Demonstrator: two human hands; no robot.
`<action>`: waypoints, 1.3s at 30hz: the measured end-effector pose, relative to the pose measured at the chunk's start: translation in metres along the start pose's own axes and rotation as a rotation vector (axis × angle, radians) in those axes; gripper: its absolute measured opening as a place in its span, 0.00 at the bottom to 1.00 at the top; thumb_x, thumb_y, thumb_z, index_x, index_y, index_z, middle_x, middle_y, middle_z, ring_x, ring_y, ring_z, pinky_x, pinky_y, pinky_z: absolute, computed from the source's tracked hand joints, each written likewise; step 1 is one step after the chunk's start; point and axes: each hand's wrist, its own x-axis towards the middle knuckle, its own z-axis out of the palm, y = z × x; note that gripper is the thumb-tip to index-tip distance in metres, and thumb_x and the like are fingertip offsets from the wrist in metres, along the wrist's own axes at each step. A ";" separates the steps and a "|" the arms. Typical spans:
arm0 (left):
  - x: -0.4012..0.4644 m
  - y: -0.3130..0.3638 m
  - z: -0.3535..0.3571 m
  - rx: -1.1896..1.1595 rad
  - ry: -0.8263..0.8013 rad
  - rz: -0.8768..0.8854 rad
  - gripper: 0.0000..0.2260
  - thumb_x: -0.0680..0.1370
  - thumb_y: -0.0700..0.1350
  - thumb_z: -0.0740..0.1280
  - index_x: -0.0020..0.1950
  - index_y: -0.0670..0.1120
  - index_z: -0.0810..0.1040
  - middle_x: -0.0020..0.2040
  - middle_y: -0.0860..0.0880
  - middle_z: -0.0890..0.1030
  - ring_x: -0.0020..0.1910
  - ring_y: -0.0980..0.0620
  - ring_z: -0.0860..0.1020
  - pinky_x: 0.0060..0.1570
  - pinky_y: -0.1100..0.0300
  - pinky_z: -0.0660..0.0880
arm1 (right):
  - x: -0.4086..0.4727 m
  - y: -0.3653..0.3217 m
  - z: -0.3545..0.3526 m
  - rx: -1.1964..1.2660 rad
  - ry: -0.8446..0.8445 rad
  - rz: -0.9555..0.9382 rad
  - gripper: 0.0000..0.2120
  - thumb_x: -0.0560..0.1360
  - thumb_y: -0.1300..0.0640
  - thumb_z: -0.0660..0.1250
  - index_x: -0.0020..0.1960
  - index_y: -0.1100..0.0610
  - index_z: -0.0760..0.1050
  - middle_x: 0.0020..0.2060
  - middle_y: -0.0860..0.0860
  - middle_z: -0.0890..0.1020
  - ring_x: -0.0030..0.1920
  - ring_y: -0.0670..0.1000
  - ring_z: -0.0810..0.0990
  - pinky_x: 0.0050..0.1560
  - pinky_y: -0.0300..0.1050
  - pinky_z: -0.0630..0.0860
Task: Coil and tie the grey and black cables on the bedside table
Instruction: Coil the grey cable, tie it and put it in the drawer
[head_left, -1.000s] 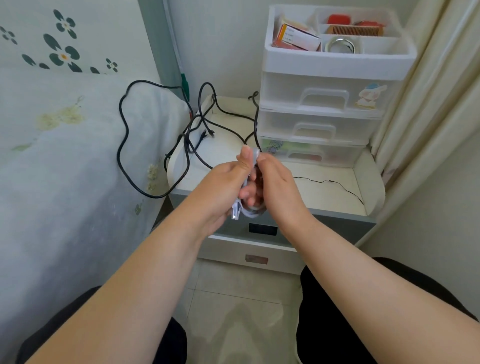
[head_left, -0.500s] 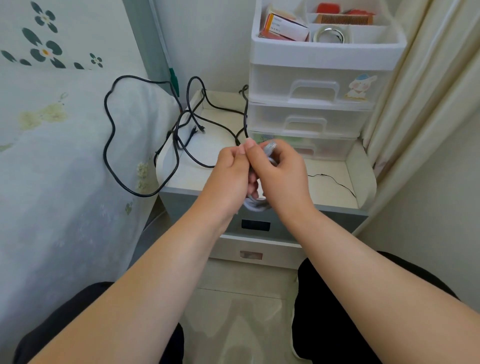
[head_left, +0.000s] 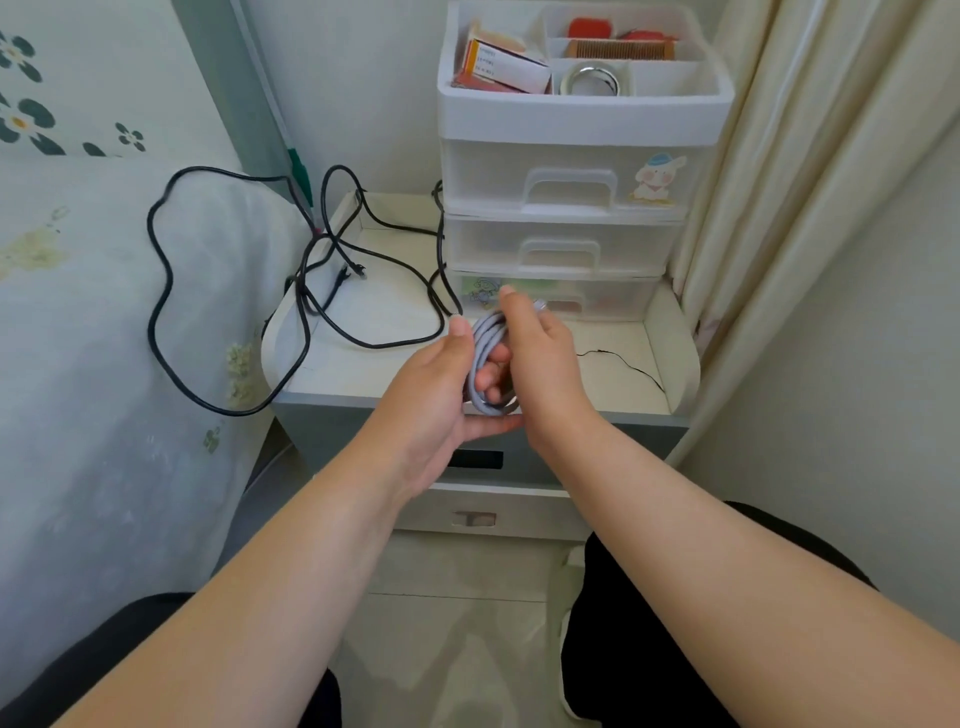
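Both hands (head_left: 447, 395) around grey cable (head_left: 485, 353)

Soft, even daylight fills the room, brightest at the curtain (head_left: 810, 156) on the right; shadows are faint. Wide-angle bending bows the edges, and the forearms near the bottom look slightly soft
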 end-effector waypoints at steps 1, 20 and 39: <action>0.001 0.001 0.000 0.028 -0.002 -0.008 0.21 0.82 0.56 0.51 0.45 0.43 0.75 0.29 0.50 0.69 0.30 0.54 0.71 0.42 0.50 0.80 | 0.001 0.001 0.000 -0.008 -0.002 0.023 0.16 0.79 0.48 0.58 0.41 0.60 0.71 0.21 0.52 0.72 0.19 0.49 0.70 0.23 0.36 0.69; 0.040 -0.008 -0.012 0.552 0.236 0.124 0.14 0.83 0.50 0.54 0.42 0.47 0.71 0.34 0.50 0.70 0.33 0.52 0.70 0.36 0.57 0.74 | 0.106 0.001 -0.106 -1.568 0.147 0.356 0.13 0.76 0.61 0.59 0.59 0.64 0.73 0.57 0.61 0.77 0.57 0.60 0.76 0.47 0.49 0.76; 0.049 -0.005 -0.023 0.460 0.226 0.071 0.16 0.83 0.52 0.53 0.43 0.45 0.72 0.32 0.50 0.69 0.31 0.54 0.72 0.48 0.50 0.80 | 0.134 0.011 -0.114 -1.759 -0.007 0.351 0.14 0.75 0.67 0.60 0.59 0.64 0.74 0.56 0.57 0.77 0.58 0.58 0.77 0.49 0.47 0.73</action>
